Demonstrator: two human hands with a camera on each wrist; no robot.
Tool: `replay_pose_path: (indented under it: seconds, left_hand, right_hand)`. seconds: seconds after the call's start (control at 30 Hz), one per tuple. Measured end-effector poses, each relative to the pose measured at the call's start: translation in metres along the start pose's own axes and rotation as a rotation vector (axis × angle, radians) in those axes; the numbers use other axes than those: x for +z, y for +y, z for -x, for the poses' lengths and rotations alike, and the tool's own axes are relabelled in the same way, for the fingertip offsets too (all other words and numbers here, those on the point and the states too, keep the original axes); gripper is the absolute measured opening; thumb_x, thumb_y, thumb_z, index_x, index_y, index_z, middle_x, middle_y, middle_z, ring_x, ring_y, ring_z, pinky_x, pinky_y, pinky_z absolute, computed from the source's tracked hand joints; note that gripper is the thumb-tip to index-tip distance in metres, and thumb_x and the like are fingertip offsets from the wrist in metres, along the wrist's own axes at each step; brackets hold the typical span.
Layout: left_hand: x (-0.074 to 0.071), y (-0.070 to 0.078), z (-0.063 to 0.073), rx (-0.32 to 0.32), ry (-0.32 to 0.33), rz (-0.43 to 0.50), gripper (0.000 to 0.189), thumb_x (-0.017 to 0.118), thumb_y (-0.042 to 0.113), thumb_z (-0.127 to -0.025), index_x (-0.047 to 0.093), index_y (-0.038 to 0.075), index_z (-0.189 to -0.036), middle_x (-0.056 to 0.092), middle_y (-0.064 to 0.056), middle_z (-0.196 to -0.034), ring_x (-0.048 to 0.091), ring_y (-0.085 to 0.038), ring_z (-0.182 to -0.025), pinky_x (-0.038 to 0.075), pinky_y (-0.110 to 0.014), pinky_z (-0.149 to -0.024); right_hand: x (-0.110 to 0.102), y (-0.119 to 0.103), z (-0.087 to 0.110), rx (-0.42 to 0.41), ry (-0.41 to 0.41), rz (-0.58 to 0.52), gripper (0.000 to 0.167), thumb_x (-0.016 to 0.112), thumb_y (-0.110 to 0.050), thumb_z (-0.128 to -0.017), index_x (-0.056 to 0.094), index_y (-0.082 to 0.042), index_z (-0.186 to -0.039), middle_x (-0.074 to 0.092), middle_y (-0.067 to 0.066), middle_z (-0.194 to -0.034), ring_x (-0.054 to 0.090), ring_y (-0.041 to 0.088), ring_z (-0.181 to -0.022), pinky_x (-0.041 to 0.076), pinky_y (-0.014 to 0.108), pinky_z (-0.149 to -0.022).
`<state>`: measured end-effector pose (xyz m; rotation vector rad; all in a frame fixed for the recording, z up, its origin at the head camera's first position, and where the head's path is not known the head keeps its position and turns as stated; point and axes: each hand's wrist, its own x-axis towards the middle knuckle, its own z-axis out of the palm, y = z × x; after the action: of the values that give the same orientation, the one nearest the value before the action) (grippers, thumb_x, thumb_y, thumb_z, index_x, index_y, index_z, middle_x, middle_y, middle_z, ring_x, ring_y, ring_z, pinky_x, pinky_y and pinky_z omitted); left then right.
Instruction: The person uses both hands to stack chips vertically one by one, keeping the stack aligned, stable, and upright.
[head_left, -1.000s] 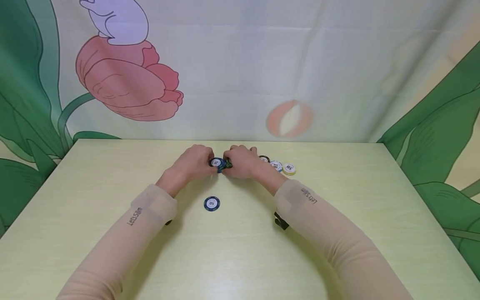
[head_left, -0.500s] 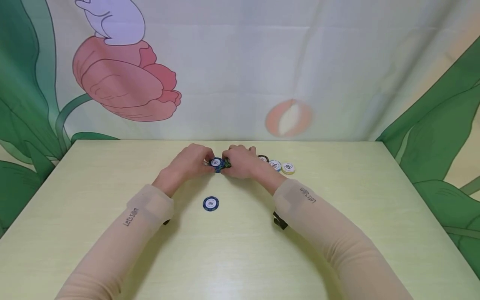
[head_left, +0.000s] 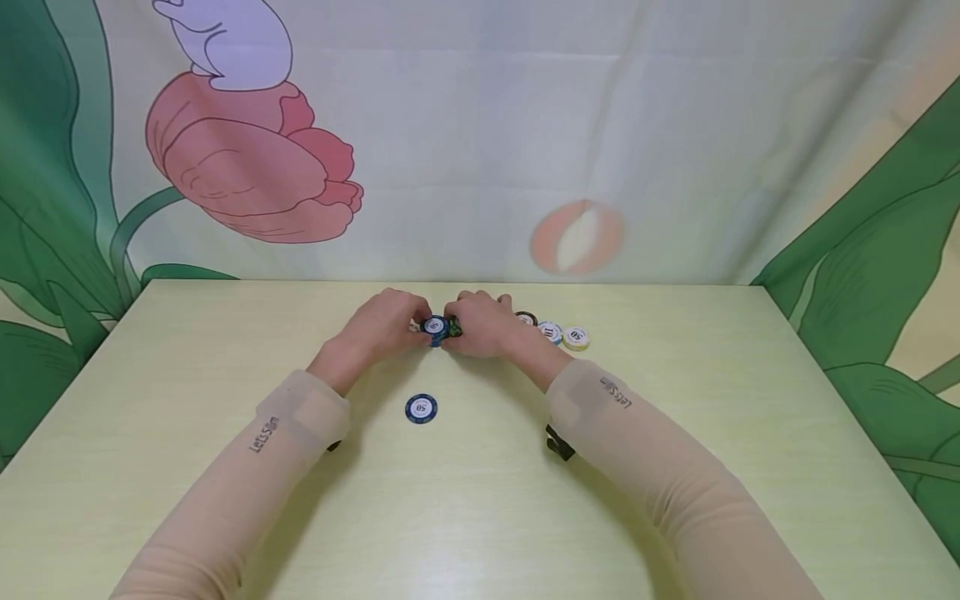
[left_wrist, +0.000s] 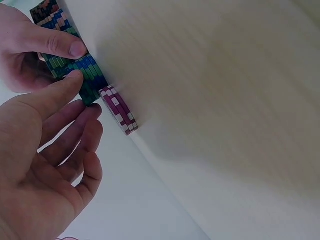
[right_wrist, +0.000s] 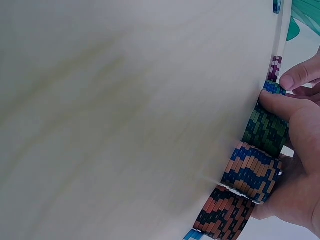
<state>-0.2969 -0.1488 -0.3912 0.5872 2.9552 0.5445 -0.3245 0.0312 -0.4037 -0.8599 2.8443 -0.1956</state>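
Observation:
In the head view, my left hand [head_left: 382, 323] holds a stack of blue poker chips [head_left: 435, 326] near the table's far edge, thumb in front and fingers behind. My right hand [head_left: 483, 323] is on the other side of that stack, its thumb and fingers around the neighbouring green poker chips [right_wrist: 265, 129]. Both thumbs lie close together on the chip edges in the right wrist view. Beside the blue stack stands a shorter purple stack [left_wrist: 119, 111]. One blue chip marked 50 [head_left: 422, 409] lies flat and apart, nearer the body.
To the right of the green chips, a blue-and-orange stack [right_wrist: 252, 171] and a black-and-orange stack [right_wrist: 225, 213] continue the row. Farther right are a white-topped stack marked 10 [head_left: 550, 332] and a yellow-edged stack [head_left: 576, 337]. A printed curtain [head_left: 435, 167] hangs behind the table.
Both hands stay at the stacks with only slight movement. The blue stack's top shifts very slightly between the fingers; the other chips keep their places.

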Motion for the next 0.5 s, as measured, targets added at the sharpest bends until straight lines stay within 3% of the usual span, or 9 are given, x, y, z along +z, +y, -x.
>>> replay_pose_path:
  seconds: [0.5]
  left_hand:
    - [0.0017, 0.0007, -0.0003, 0.004, 0.001, -0.025, 0.031, 0.082, 0.015, -0.09, 0.074, 0.0, -0.116, 0.073, -0.013, -0.109, 0.064, -0.026, -0.095, 0.052, -0.04, -0.093]
  right_hand:
    - [0.0027, 0.0017, -0.0022, 0.006, -0.001, -0.001, 0.036, 0.071, -0.043, -0.096, 0.068, -0.018, -0.123, 0.059, 0.002, -0.116, 0.055, 0.024, -0.107, 0.037, 0.054, -0.094]
